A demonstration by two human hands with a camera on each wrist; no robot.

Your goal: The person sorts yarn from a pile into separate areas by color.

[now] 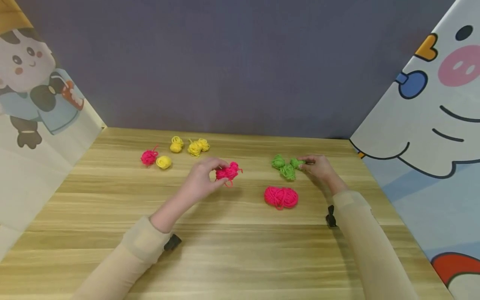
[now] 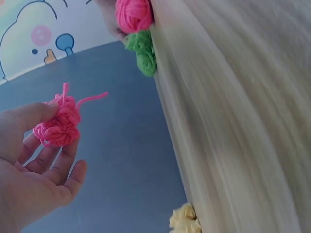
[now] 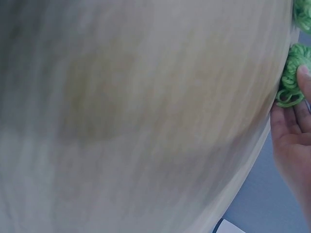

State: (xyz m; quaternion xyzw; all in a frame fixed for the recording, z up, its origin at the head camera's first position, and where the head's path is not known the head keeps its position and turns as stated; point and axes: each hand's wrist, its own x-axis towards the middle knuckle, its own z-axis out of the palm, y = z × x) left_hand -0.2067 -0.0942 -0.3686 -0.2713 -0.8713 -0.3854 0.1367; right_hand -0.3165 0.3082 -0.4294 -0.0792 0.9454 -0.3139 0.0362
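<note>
Fingers of my left hand (image 1: 200,179) pinch a small pink bundle (image 1: 228,171) between thumb and fingertips, lifted just off the table (image 1: 240,246) near its middle. My right hand (image 1: 318,166) pinches the green bundle (image 1: 296,163) at the 3 o'clock end of the green cluster (image 1: 285,166), low on the wood.

I judge a light pinch is best: the yarn is soft and loosely wound, and a loose tail already hangs from the pink bundle, so squeezing or tugging could unwind it. Gripping across the coils rather than by one strand should keep its shape.

At 5 o'clock from the pink bundle lies a bigger pink skein (image 1: 281,197), flat and oval. At 10 to 11 o'clock sit fuzzy, rounded yellow bundles (image 1: 189,146) and another pink one (image 1: 149,157). The tabletop is smooth, pale, streaked woodgrain; cartoon-printed panels stand at both sides, with a grey wall behind.
</note>
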